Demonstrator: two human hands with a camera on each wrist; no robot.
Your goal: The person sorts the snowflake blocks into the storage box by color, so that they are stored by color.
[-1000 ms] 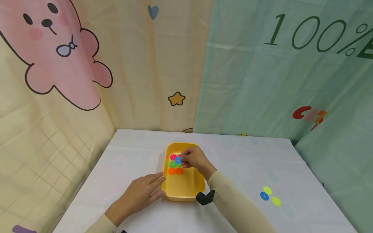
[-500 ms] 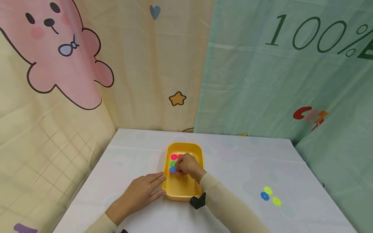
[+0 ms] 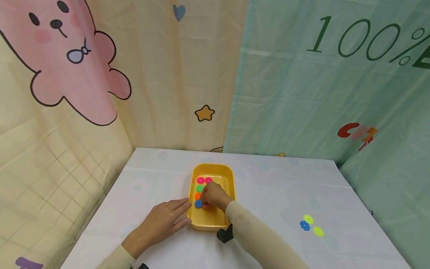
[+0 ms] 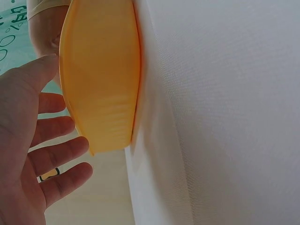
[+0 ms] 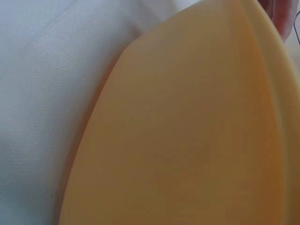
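Note:
A yellow tray (image 3: 209,222) stands on the table. Inside it my right hand (image 3: 216,196) pinches a blue flower-shaped disc (image 3: 198,204) low over the floor of the tray, just in front of an orange disc (image 3: 197,196). Farther back are a green disc (image 3: 199,188) and two pink flower discs (image 3: 200,180); my right hand covers part of the rows. My left hand (image 3: 162,221) lies with extended fingers at the tray's left rim. The left wrist view has those fingers (image 4: 61,154) spread beside the tray's outer wall (image 4: 103,79); the right wrist view is mostly tray wall (image 5: 178,131).
To the right on the white table (image 3: 268,194) lie another blue flower disc (image 3: 305,225), a yellow flower disc (image 3: 308,219) and a yellow disc (image 3: 318,231). Printed curtains (image 3: 174,82) hang behind the table's back edge and along both sides.
My right hand has carried the blue flower disc from over the back rows toward the near side, down to just in front of the orange disc. The left hand has stayed at the rim.

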